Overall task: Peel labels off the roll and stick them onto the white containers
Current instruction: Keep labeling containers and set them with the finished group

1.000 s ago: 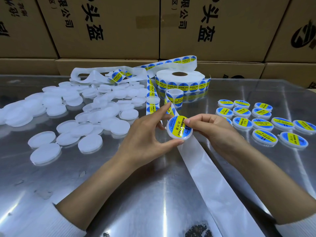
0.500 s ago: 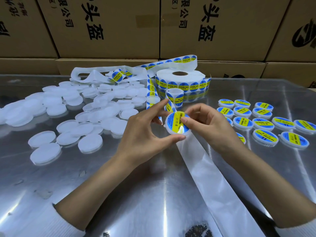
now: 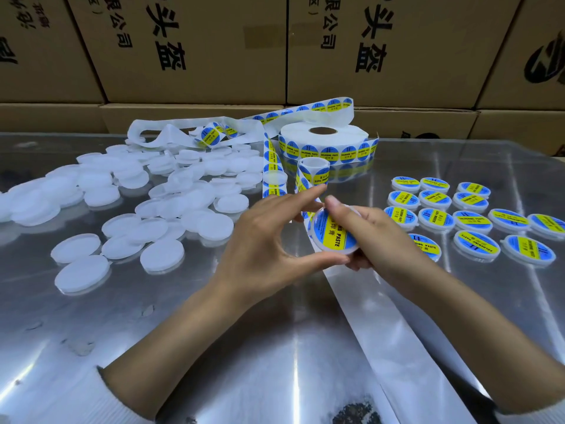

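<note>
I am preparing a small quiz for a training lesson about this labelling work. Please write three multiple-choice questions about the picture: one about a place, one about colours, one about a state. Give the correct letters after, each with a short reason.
1. Where do the labelled containers lie, as the person sees them?
A. right of the hands
B. left of the hands
C. on the cardboard boxes

2. Which colours do the labels on the label roll have?
A. red and white
B. blue and yellow
C. green and black

3. What is the state of the held container?
A. bare, on the table
B. labelled, stacked on the roll
C. labelled, held by both hands

Answers:
1 A: they lie in rows to the right, while the plain white containers lie to the left.
2 B: each round label is blue with a yellow band.
3 C: the left hand and the right hand hold it above the table, label already on.
</note>
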